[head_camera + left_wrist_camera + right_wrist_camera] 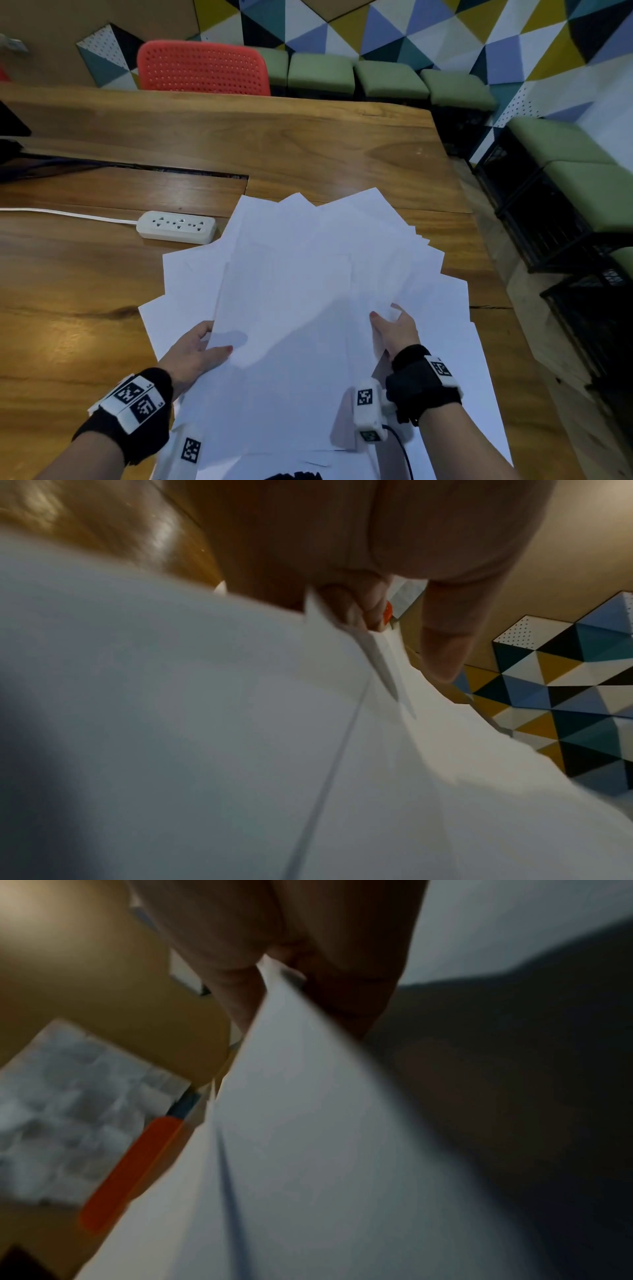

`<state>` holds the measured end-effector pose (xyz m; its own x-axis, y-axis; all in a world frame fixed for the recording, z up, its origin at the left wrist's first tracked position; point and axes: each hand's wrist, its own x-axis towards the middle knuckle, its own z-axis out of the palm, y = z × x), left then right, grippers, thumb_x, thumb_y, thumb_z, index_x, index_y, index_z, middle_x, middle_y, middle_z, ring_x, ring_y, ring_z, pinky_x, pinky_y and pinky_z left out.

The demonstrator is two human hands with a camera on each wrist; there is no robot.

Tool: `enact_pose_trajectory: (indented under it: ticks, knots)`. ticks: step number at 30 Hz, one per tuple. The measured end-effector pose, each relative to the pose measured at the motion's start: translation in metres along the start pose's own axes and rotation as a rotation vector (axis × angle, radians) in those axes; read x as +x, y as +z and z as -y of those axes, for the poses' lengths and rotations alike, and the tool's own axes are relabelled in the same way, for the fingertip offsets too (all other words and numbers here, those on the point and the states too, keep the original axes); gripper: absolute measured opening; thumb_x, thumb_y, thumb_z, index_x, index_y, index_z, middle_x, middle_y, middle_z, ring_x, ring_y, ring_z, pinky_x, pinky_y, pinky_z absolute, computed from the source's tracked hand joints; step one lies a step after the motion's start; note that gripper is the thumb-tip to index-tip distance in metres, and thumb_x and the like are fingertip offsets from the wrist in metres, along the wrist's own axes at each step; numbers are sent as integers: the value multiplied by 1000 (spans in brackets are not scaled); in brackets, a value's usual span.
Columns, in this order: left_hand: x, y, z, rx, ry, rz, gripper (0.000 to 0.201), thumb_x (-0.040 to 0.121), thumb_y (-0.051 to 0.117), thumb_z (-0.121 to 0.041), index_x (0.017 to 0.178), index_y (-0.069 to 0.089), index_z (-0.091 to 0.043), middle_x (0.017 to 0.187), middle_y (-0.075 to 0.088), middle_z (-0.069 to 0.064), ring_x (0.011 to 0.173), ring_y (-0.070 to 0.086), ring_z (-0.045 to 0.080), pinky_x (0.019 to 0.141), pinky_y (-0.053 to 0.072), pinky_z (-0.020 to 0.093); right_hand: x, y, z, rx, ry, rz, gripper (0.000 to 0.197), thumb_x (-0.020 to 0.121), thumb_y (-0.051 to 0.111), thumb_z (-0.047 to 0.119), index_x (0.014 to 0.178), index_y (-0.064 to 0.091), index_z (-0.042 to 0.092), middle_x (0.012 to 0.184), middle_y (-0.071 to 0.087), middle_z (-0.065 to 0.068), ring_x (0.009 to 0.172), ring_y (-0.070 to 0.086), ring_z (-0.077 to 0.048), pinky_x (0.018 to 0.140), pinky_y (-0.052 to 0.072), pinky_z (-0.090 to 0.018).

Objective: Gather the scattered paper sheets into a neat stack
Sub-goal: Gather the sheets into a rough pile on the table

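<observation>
Several white paper sheets (301, 274) lie fanned out and overlapping on the wooden table (274, 144). My left hand (214, 341) pinches the left edge of the upper sheets, thumb on top and fingers underneath. In the left wrist view the paper (205, 723) runs between the curled fingers (356, 607) and the thumb. My right hand (387, 318) holds the right side of the same bundle, with some sheets lapping over its fingers. The blurred right wrist view shows a sheet (308, 1123) wedged between thumb and fingers. Lower sheets stay flat on the table.
A white power strip (176, 226) with its cord lies just left of the fan's far corner. A slot cuts the tabletop behind it. A red chair (202, 68) and green stools (322, 73) stand beyond the far edge. The table's right edge runs close to the sheets.
</observation>
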<state>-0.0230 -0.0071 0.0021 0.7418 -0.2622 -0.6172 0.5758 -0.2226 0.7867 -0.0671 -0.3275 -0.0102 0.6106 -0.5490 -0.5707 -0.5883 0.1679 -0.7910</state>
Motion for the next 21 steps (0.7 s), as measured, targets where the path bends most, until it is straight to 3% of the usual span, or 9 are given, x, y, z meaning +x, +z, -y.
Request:
enact_pose_trajectory:
  ticks: [2, 4, 7, 9, 11, 13, 16, 19, 21]
  knots:
    - [0, 2, 0, 26, -7, 8, 55, 64, 70, -19, 117, 55, -13, 107, 72, 10, 92, 70, 32, 81, 55, 47, -7, 2, -1, -67, -29, 111, 44, 87, 61, 12, 128, 48, 2, 117, 62, -13, 98, 58, -26, 91, 46, -36]
    - [1, 6, -2, 66, -22, 43, 50, 65, 69, -17, 113, 60, -11, 102, 74, 10, 89, 71, 31, 75, 57, 42, -15, 11, -2, -138, -73, 239, 30, 85, 63, 14, 113, 61, 4, 112, 67, -16, 96, 63, -28, 94, 49, -39]
    - [6, 5, -7, 104, -63, 26, 32, 77, 67, 0, 109, 62, -2, 104, 72, 17, 90, 69, 35, 74, 55, 39, -13, 19, -3, -86, -144, 166, 17, 81, 68, 18, 97, 65, 18, 106, 68, -11, 100, 63, -27, 97, 49, -43]
    - [12, -3, -5, 156, -64, -17, 25, 83, 62, 2, 108, 65, -1, 107, 70, 17, 97, 66, 35, 89, 51, 44, -4, 13, -2, 75, -136, 43, 25, 76, 72, 22, 99, 64, 27, 114, 63, -10, 108, 59, -28, 99, 47, -44]
    - [15, -9, -1, 190, -58, -58, 19, 84, 62, 0, 100, 69, -7, 104, 72, 15, 96, 67, 34, 95, 49, 48, 1, 7, -5, 183, -90, 33, 39, 73, 76, 26, 108, 58, 28, 124, 48, -1, 121, 49, -27, 104, 41, -49]
    - [16, -8, 4, 155, -42, -105, 15, 86, 60, 0, 95, 69, -9, 95, 74, 13, 91, 68, 35, 91, 51, 49, -1, 5, -13, 200, -43, 85, 50, 70, 79, 23, 112, 52, 20, 127, 45, -2, 120, 48, -27, 104, 41, -51]
    - [12, 6, 12, 93, -13, -156, 14, 91, 55, -4, 98, 66, -7, 88, 74, 9, 86, 68, 34, 82, 53, 44, -17, 13, -25, 50, -73, 120, 29, 76, 72, 9, 98, 53, 14, 117, 60, -18, 106, 60, -32, 95, 49, -48]
    - [6, 20, 15, 54, -9, -134, 16, 92, 55, -10, 107, 61, -11, 105, 69, 12, 95, 65, 33, 88, 51, 46, -25, 23, -33, -142, -187, 123, 34, 85, 60, 7, 118, 53, 7, 111, 61, -11, 108, 59, -29, 93, 46, -35]
    - [4, 21, 11, 55, -32, -105, 12, 89, 60, -11, 100, 64, -14, 105, 70, 10, 95, 66, 30, 85, 52, 41, -32, 27, -32, -162, -207, 152, 40, 85, 62, 13, 123, 50, 9, 110, 60, -8, 107, 58, -26, 94, 45, -34]
